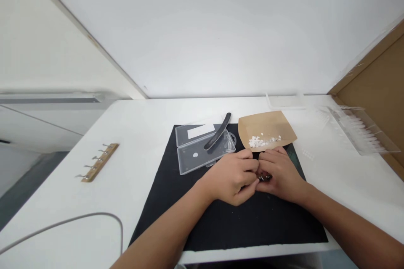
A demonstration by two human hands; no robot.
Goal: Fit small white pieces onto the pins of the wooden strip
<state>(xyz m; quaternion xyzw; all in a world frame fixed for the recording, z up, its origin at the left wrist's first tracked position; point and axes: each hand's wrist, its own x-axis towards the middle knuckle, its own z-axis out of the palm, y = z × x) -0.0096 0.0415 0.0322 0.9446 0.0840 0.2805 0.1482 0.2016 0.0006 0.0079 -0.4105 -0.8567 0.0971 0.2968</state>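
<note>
My left hand (238, 178) and my right hand (280, 173) meet over the black mat (233, 222), with fingers curled and pressed together. Between them shows a small dark piece with shiny spots (265, 177), mostly covered by my right fingers. My left fingertips pinch right at its left end; what lies inside that pinch is hidden. Just beyond the hands stands a brown paper tray (267, 122) with small white bits (257, 141) in it. Up and left of my left hand lies an open clear plastic case (192, 162), and a curved black nail file (217, 131) rests across it.
A wooden strip with several metal pegs (100, 163) lies on the white table (132, 134) at left. A grey cable (78, 217) curves at the lower left. On the right are a clear box with rows of nail tips (360, 130) and a brown board (375, 75).
</note>
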